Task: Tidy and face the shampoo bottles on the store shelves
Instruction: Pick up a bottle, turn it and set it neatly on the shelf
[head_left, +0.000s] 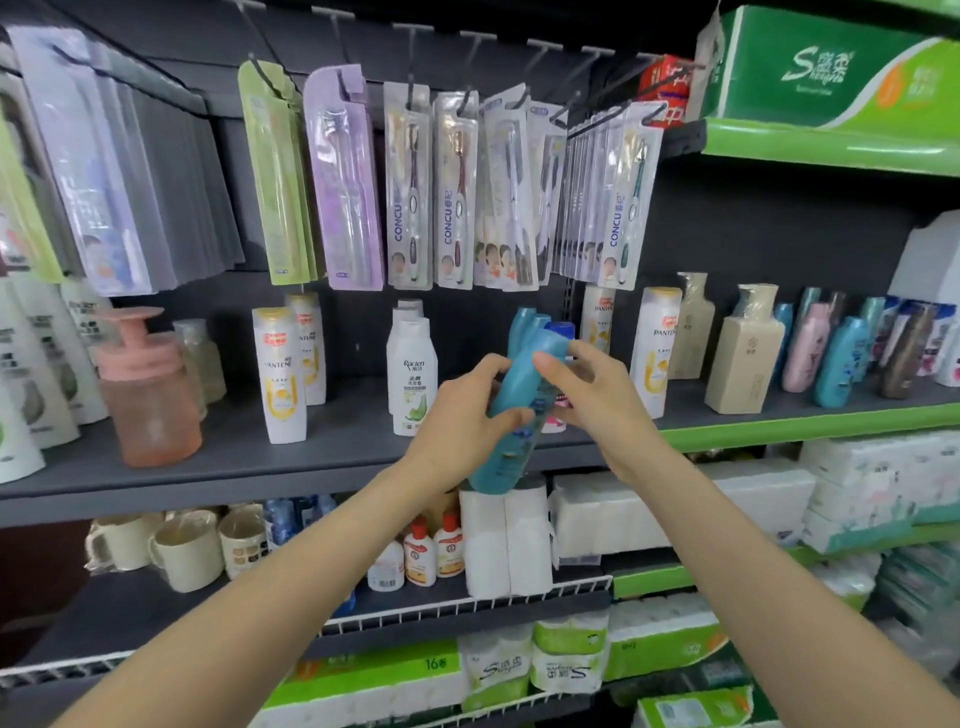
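A teal shampoo bottle (511, 415) is held tilted in front of the dark grey shelf (218, 467), off the shelf surface. My left hand (462, 415) grips its lower body with the thumb across the front. My right hand (587, 389) holds its upper part from the right, fingers curled near the cap. Behind it stand more teal bottles (527, 325) and a blue-capped one. White Rejoice bottles (413, 374) stand to the left, Pantene bottles (280, 374) further left and another Pantene bottle (655, 348) at right.
Toothbrush packs (452, 192) hang from hooks above the shelf. A pink pump jar (148, 389) sits at left, beige boxed bottles (743, 353) and several coloured bottles at right. Tissue packs (675, 509), mugs and small bottles fill the lower shelves.
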